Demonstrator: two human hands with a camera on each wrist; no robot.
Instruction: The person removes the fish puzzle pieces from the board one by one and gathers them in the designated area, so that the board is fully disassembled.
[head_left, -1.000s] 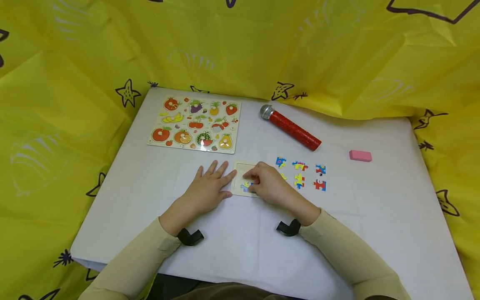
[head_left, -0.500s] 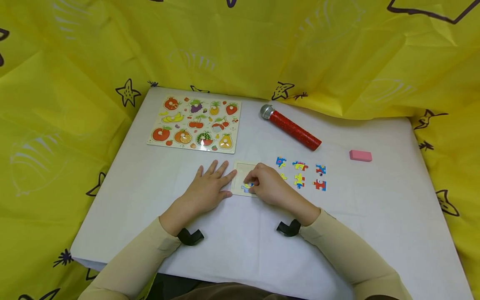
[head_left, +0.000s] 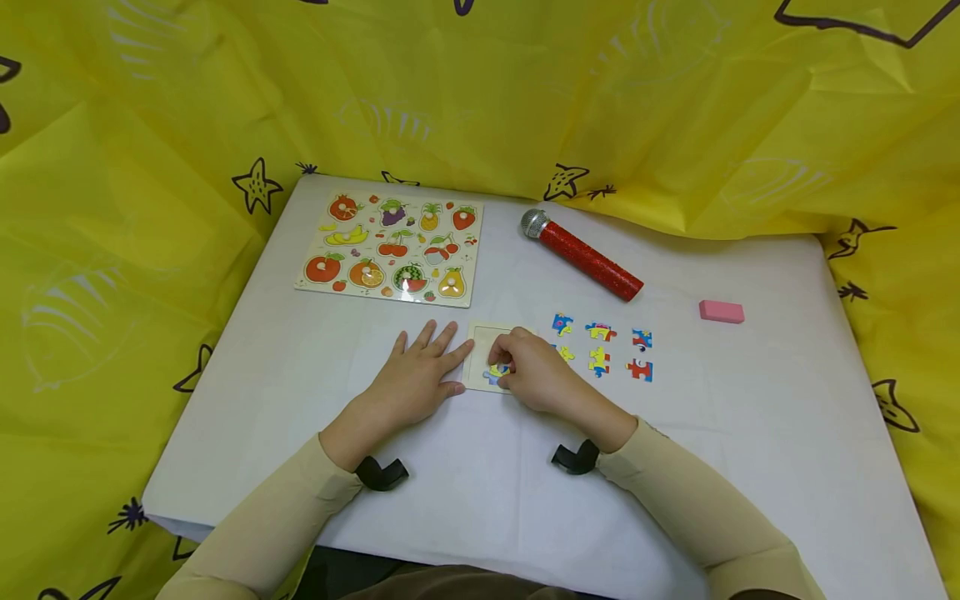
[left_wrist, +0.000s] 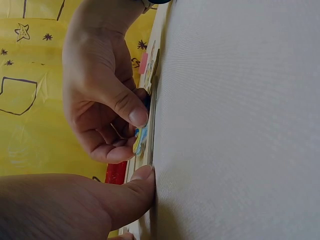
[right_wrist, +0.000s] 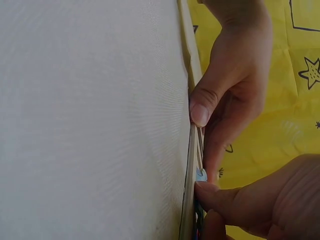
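Observation:
A small pale wooden puzzle tray [head_left: 480, 337] lies in the middle of the white table. My left hand [head_left: 415, 382] rests flat with spread fingers, thumb and index touching the tray's left edge. Over the tray's near part, my right hand [head_left: 543, 371] pinches a blue and yellow jigsaw piece [head_left: 493, 373] between thumb and fingers. The left wrist view shows that jigsaw piece [left_wrist: 140, 141] slightly tilted at the right fingertips, close to the tray. The right hand covers the tray's right side, so what lies beneath it is hidden.
Several loose jigsaw pieces [head_left: 599, 361] lie in rows right of the tray. A fruit peg puzzle board [head_left: 382, 292] sits at the back left. Behind the pieces lies a red glittery microphone [head_left: 588, 260], with a pink eraser [head_left: 722, 312] farther right. Yellow cloth [head_left: 480, 100] hangs behind.
My right fingertips have drawn a little toward the tray's near edge and curled closer round the jigsaw piece. The left hand stays in place.

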